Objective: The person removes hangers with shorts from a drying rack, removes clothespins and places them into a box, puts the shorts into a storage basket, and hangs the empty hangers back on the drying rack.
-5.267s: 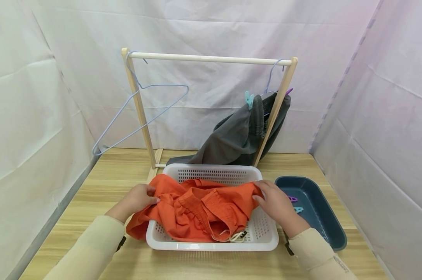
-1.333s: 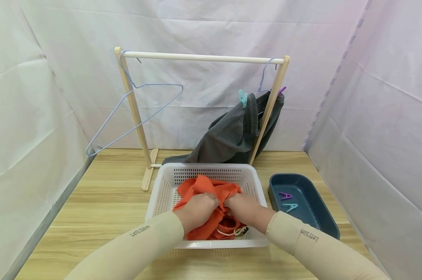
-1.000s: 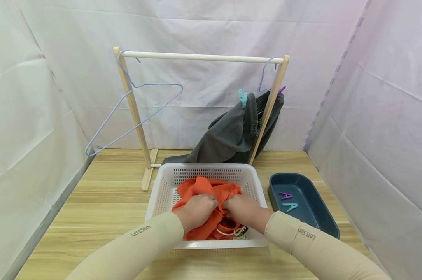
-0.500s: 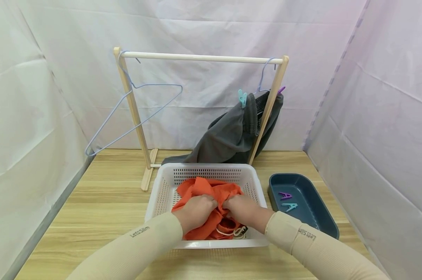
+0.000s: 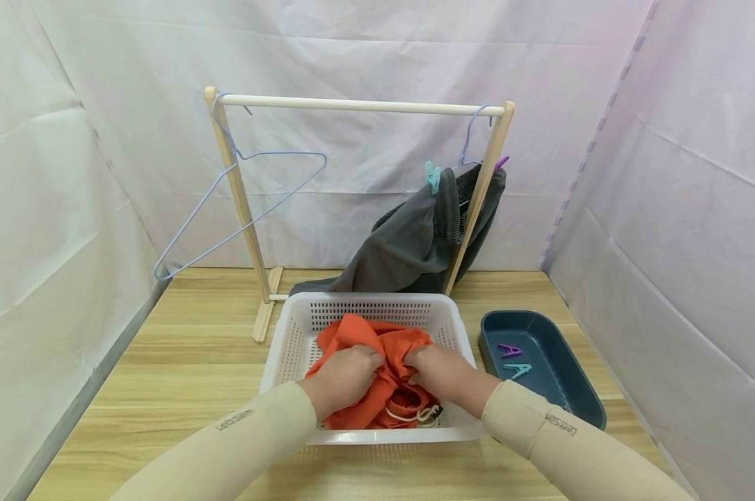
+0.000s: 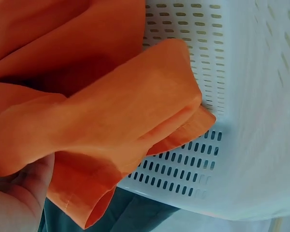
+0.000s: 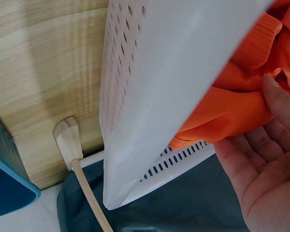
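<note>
Orange drawstring pants (image 5: 358, 334) lie bunched in a white perforated basket (image 5: 277, 365); their leg length is hidden in the folds. My left hand (image 5: 347, 376) grips the cloth on the left side, its fingers partly under a fold in the left wrist view. On the other side my right hand (image 5: 442, 372) pinches the fabric, thumb above and fingers below in the right wrist view. Between and below the hands are the round waistband opening and a pale drawstring (image 5: 426, 416). An open leg hem (image 6: 101, 208) shows in the left wrist view.
Behind the basket stands a wooden rack (image 5: 352, 104). A bare blue hanger (image 5: 252, 223) hangs at its left end; grey pants (image 5: 408, 236) hang clipped at its right. A dark blue tray (image 5: 565, 376) on the right holds a purple clothespin (image 5: 510, 351) and a turquoise clothespin (image 5: 518, 369).
Earlier the pants spread over the basket's left rim; now they are bunched inside it. In the last half second my hands have moved slightly apart, and a fold on the left has risen.
</note>
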A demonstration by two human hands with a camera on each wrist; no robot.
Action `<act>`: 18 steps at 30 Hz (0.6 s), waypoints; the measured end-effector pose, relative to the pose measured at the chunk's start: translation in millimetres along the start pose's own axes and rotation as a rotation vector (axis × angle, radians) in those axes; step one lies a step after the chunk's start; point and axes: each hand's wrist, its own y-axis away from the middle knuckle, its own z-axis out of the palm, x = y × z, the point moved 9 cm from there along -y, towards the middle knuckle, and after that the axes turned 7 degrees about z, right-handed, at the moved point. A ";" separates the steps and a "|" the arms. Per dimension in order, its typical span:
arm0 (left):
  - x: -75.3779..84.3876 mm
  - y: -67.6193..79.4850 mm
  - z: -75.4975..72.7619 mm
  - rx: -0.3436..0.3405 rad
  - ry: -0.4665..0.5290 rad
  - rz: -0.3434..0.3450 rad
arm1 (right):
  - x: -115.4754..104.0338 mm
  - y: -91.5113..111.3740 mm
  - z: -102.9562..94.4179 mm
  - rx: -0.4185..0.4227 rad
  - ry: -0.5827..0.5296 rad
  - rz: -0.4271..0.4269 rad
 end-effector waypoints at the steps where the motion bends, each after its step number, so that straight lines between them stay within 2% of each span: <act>1: 0.8 0.7 -2.0 0.016 -0.030 0.013 | 1.5 0.3 -0.6 0.001 0.002 0.012; 5: -1.4 5.7 -8.0 0.039 -0.054 -0.004 | 6.4 2.5 -5.1 0.025 0.010 0.044; 13: -5.8 19.0 -21.4 0.090 -0.019 -0.021 | 13.2 7.4 -15.5 0.113 0.010 0.062; 18: -11.6 25.4 -27.0 0.083 0.000 -0.056 | 16.1 11.1 -19.9 0.122 -0.019 0.084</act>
